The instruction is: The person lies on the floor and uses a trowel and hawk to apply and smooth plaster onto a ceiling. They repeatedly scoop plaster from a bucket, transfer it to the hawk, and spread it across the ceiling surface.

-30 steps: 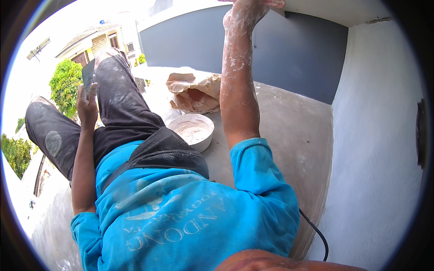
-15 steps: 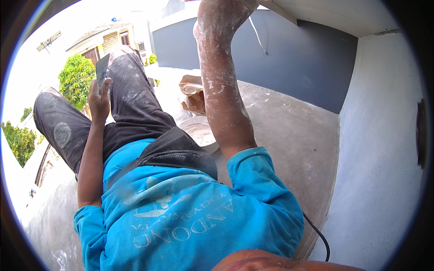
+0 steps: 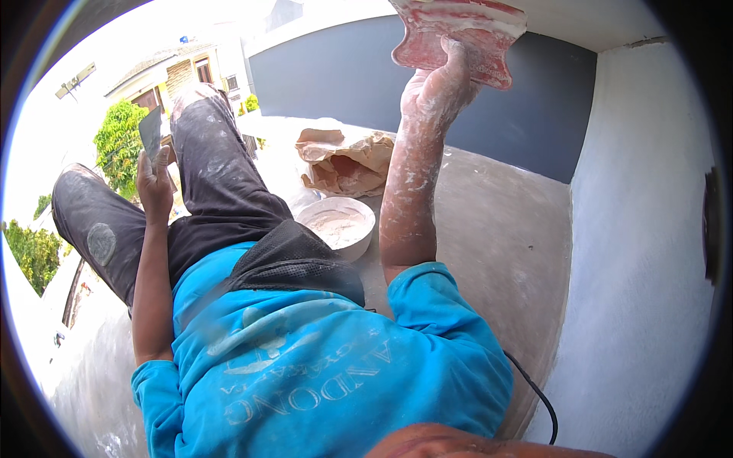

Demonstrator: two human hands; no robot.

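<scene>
Raised at the upper right, my right hand (image 3: pixel 437 93), white with plaster dust, grips a red putty spreader (image 3: pixel 414 44). White paste coats the spreader's far edge, just below the pale ceiling (image 3: pixel 569 27). Low at the left, by my thighs, my left hand (image 3: pixel 155 187) is closed around a putty knife (image 3: pixel 150 131) whose dark flat blade points up. Beside my right hip stands a white bowl (image 3: pixel 357 249) holding whitish filler (image 3: pixel 334 226).
A torn brown paper bag (image 3: pixel 321 145) lies open behind the bowl on the grey concrete floor (image 3: pixel 504 229). A white wall (image 3: pixel 641 214) rises at the right, a dark grey panel (image 3: pixel 328 80) at the back. A black cable (image 3: pixel 534 388) runs near my right shoulder.
My right hand has come down and slightly right, bringing the red spreader into view. The bowl and more of the paper bag now show. My left hand has shifted slightly left and down.
</scene>
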